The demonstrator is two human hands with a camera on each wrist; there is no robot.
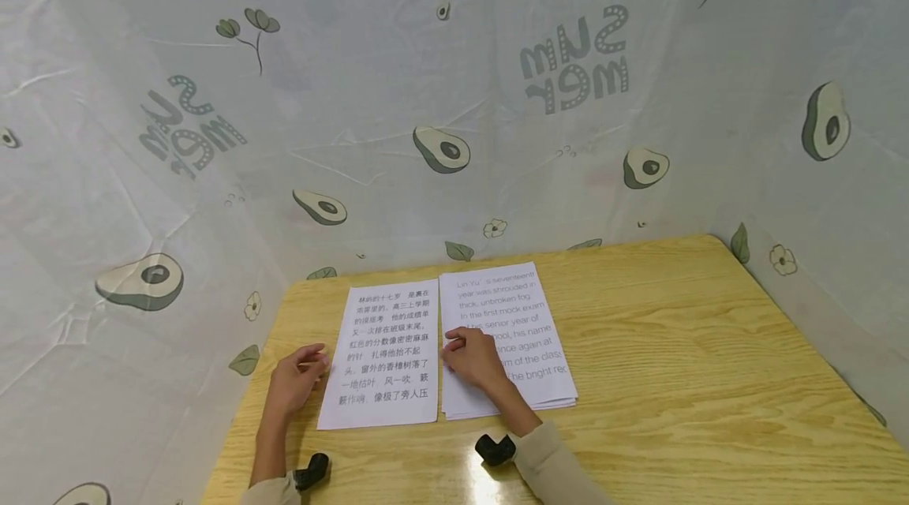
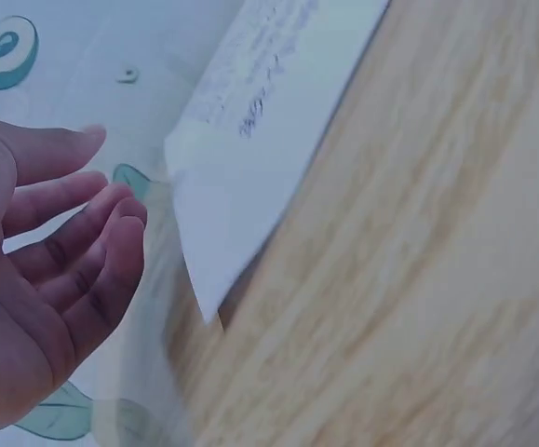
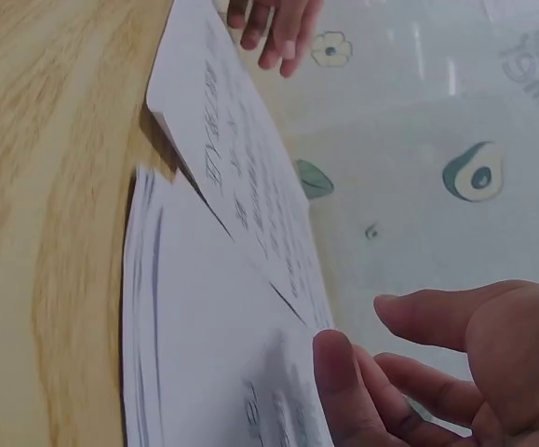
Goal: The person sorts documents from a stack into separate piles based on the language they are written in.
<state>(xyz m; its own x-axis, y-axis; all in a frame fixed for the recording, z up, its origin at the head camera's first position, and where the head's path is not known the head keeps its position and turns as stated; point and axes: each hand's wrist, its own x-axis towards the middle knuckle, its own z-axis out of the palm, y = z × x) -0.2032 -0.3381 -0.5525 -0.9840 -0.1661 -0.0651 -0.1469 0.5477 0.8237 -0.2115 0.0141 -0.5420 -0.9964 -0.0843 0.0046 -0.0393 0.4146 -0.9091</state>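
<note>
The English-printed stack (image 1: pixel 529 331) lies on the tabletop (image 1: pixel 675 331) just right of the Chinese-printed paper (image 1: pixel 387 355), a narrow gap between them at the near end. The stack's lower sheets peek out unevenly along its near edge, so a sideways push on the top page would probably fan the pile further, nothing visible pinning it. The right hand (image 1: pixel 472 355) is over the stack's left side, its fingers loosely bent and grasping nothing; if they pinched by feel there, they might well take several sheets at once, or brush the neighbouring paper askew. The left hand (image 1: pixel 293 380), beside the Chinese-printed paper's left edge, has relaxed fingers, empty too; a careless sweep inward could crease that thin edge. Behind, the avocado-patterned sheeting (image 1: pixel 383 197) meets the tabletop near the pages' far edges, where paper shoved forward could buckle.
</note>
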